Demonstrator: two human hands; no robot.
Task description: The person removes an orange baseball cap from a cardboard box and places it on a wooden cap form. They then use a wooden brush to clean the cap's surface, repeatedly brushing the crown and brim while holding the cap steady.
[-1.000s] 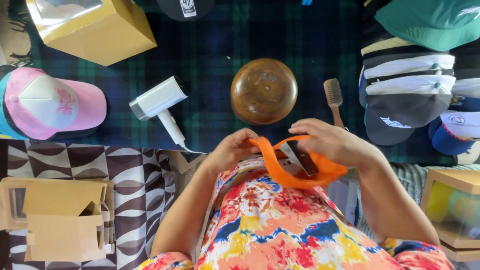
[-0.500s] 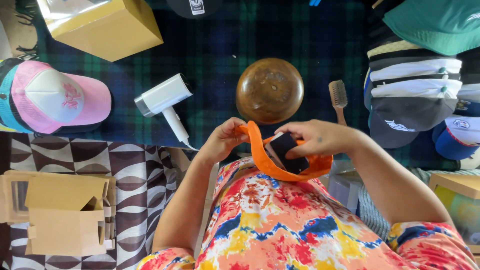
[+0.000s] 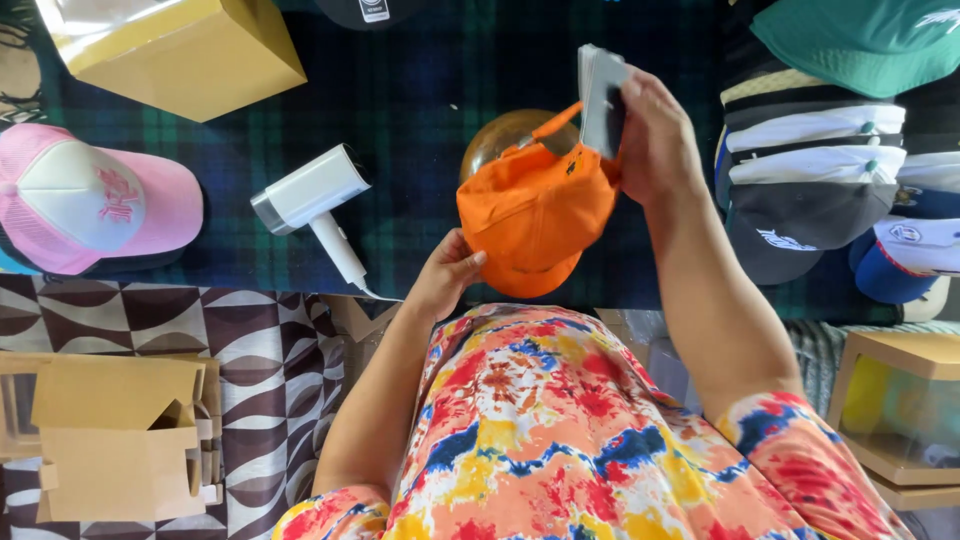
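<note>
Orange cotton fills the middle of the view: an orange cap (image 3: 535, 215) sits crown-up over a brown wooden dome form (image 3: 500, 140), which shows only as a curved edge behind it, on the dark green plaid cloth (image 3: 420, 90). The left hand (image 3: 447, 275) rests at the cap's brim, fingers loosely curled against its near edge. The right hand (image 3: 650, 140) is raised at the far side of the cap, fingers closed around a flat grey card-like piece (image 3: 603, 100) held upright just above the cap's back strap. To the left of the cap lies a white handheld steamer or dryer (image 3: 310, 195), its handle pointing toward the person. Further left rests a pink and white cap (image 3: 95, 205), and a yellow cardboard box (image 3: 180, 50) stands at the upper left. On the right, a stack of caps (image 3: 820, 170) in white, grey, black and blue is piled brim over brim, with a green cap (image 3: 860, 40) above. Folded brown cardboard (image 3: 120, 440) lies at the lower left on a brown and white patterned cloth (image 3: 270, 350).
</note>
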